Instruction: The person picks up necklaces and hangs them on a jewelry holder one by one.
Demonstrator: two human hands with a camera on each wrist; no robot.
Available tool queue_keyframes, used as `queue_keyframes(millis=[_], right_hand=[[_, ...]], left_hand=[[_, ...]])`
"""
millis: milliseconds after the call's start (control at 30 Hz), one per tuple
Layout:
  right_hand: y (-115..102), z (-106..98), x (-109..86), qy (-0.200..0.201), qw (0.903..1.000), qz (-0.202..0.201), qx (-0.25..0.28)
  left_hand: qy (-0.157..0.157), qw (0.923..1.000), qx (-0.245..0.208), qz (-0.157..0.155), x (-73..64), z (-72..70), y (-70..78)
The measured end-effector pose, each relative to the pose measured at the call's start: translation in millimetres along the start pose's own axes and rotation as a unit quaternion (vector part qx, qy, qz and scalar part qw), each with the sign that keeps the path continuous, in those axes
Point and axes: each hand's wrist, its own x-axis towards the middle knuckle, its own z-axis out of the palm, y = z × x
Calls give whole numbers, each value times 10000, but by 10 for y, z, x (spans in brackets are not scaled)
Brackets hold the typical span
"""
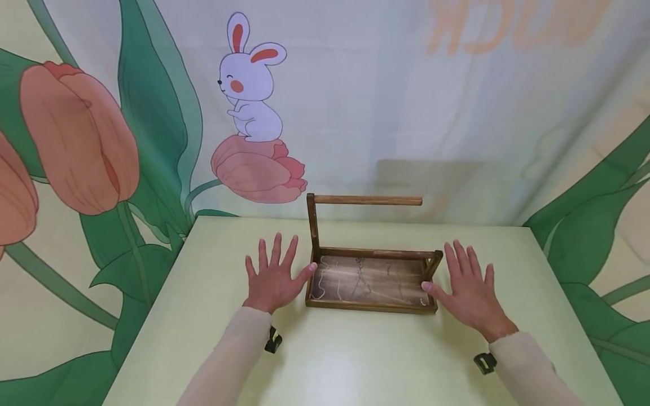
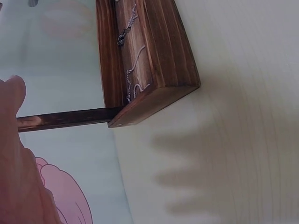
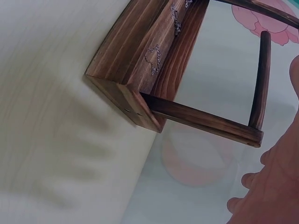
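Left hand [image 1: 274,282] and right hand [image 1: 472,296]: both empty, fingers spread, gripping nothing. Thumb tips overlap opposite ends of one wooden tray [image 1: 373,306], lower centre-right of head frame; contact can't be told. One horizontal bar [image 1: 368,200] shows above tray, running right from top of left upright [image 1: 312,225]. Several thin chains [image 3: 176,25] inside, tangled, exact count unreadable. Two black clips [image 1: 273,341], one per wrist. One table [image 1: 355,361] underneath; one printed rabbit [image 1: 254,121] on backdrop [image 1: 355,113], upper left of frame.

The wooden tray [image 2: 170,51] runs off both wrist views' top edges.
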Motion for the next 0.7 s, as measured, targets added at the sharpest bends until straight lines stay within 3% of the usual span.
queue_keyframes(millis=[700], right_hand=[[114, 189, 42, -119, 9999, 89, 48]], left_hand=[[-38, 9999, -79, 116, -5, 155, -28]])
